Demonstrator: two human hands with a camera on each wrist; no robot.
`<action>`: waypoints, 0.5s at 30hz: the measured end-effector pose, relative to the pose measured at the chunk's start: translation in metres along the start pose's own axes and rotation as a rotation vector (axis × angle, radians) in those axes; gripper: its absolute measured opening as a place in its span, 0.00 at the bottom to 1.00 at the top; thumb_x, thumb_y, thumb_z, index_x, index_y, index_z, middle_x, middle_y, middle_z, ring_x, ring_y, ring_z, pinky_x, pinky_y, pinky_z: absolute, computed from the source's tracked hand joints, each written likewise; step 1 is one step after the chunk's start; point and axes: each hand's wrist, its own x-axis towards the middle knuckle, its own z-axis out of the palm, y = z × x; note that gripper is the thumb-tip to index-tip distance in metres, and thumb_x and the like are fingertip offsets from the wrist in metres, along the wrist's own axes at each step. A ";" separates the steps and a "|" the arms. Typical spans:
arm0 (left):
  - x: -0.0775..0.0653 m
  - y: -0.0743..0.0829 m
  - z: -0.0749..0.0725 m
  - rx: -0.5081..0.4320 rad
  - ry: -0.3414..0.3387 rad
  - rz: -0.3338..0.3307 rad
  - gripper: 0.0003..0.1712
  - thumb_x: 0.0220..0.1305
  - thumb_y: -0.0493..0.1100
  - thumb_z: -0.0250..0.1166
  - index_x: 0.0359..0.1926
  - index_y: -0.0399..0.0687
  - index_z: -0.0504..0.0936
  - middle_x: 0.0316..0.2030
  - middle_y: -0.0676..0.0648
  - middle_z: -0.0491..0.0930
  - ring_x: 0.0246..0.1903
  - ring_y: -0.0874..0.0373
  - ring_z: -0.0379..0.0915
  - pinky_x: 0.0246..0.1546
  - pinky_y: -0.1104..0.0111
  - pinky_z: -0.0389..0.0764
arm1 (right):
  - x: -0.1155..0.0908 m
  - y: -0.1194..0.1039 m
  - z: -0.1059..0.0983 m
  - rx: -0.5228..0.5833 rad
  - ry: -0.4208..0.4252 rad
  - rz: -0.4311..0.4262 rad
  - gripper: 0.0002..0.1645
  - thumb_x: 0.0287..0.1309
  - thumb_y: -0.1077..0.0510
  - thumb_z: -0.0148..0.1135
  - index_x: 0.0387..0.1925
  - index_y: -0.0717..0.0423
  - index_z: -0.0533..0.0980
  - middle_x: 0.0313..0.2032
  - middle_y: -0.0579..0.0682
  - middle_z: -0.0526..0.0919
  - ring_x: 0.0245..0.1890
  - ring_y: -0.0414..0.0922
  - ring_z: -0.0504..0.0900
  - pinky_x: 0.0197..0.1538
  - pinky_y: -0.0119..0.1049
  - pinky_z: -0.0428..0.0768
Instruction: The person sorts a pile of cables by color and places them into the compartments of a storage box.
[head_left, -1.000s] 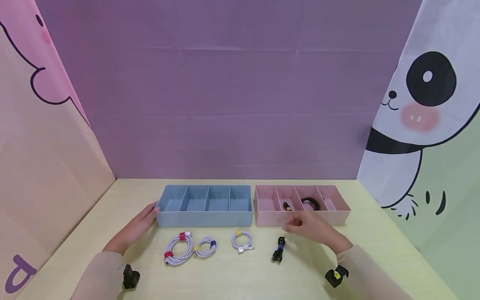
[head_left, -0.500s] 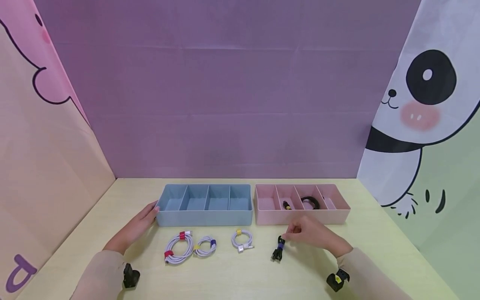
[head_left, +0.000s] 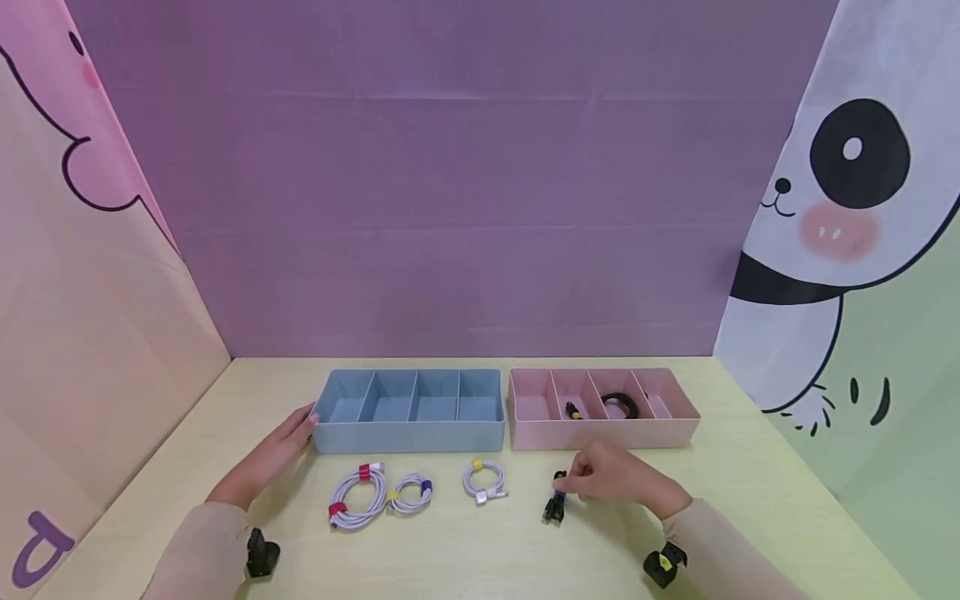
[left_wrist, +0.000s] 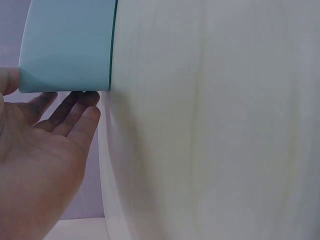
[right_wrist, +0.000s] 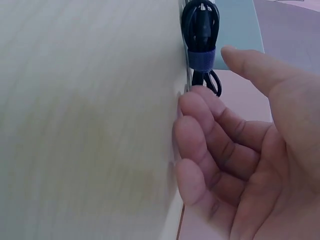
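Observation:
My left hand [head_left: 279, 452] rests against the left end of a blue divided box [head_left: 409, 437]. In the left wrist view its fingers [left_wrist: 90, 120] lie loosely along the end wall, with the thumb at the rim corner. At the front right, my right hand [head_left: 618, 475] is at a bundled black cable [head_left: 554, 507] on the table. The right wrist view shows the cable's purple strap [right_wrist: 202, 60], the thumb beside it and a gap between thumb and fingertips.
A pink divided box [head_left: 603, 434] stands right of the blue one, holding a black cable with a yellow strap [head_left: 573, 411] and a coiled black cable [head_left: 622, 405]. White cable coils [head_left: 358, 498], [head_left: 410, 495], [head_left: 484, 483] lie in front of the blue box.
My right hand has come down and toward me from the pink box's front to the black cable. The left hand and the boxes have stayed put.

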 end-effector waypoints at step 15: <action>0.000 -0.002 0.000 -0.007 -0.001 0.015 0.46 0.78 0.66 0.35 0.79 0.40 0.36 0.76 0.28 0.35 0.73 0.27 0.29 0.66 0.30 0.38 | 0.005 -0.005 0.007 -0.020 -0.035 0.060 0.25 0.57 0.43 0.71 0.14 0.52 0.78 0.12 0.33 0.68 0.15 0.32 0.62 0.20 0.26 0.58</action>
